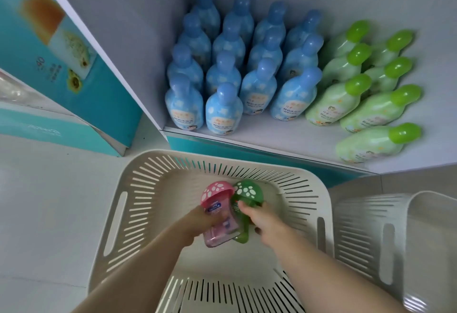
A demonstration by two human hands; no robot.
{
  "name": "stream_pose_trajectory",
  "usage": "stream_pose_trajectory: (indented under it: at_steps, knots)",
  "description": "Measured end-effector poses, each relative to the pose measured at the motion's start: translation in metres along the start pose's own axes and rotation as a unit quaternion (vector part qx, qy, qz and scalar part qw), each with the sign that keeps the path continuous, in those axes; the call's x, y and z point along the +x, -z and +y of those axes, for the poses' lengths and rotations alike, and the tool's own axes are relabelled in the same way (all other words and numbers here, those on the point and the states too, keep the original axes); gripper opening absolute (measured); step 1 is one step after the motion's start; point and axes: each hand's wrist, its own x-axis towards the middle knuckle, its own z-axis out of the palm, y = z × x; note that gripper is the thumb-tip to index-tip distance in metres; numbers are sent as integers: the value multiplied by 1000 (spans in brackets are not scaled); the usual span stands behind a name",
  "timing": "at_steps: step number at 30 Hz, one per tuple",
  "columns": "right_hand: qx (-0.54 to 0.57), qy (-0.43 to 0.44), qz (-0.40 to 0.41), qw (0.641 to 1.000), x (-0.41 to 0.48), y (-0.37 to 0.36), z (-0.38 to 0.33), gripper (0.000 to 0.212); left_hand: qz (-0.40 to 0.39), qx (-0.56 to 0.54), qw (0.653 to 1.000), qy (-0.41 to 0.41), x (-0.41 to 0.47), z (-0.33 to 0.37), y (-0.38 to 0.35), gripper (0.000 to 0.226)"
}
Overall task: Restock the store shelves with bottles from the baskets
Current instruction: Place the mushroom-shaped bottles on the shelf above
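Left hand [202,221] curled round pink bottle [217,204], right hand [259,218] round green bottle [247,191], inside basket [138,189]; bodies gripped, presumably for upright shelving.

The left arm [138,270] and right arm [321,263], both bare, reach forward and down from the bottom of the view and converge, the left hand [197,222] curled round a pink bottle [217,192], the right hand [261,218] just beside it gripping a green bottle [247,192].
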Motion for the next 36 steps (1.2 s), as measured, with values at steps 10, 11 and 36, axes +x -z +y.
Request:
stream_pose_trajectory:
  at_steps: [10, 11, 36]
  knots:
    - [25, 11, 28, 999, -6, -15, -9, 46, 35, -74, 997, 8, -7, 21, -1, 71]
    - [20, 23, 27, 999, -6, -17, -10, 42, 38, -76, 996, 12, -7, 22, 2, 73]
    - [22, 217, -212, 953, -199, 63, -80, 43, -55, -200, 960, -186, -202, 107, 29, 65]
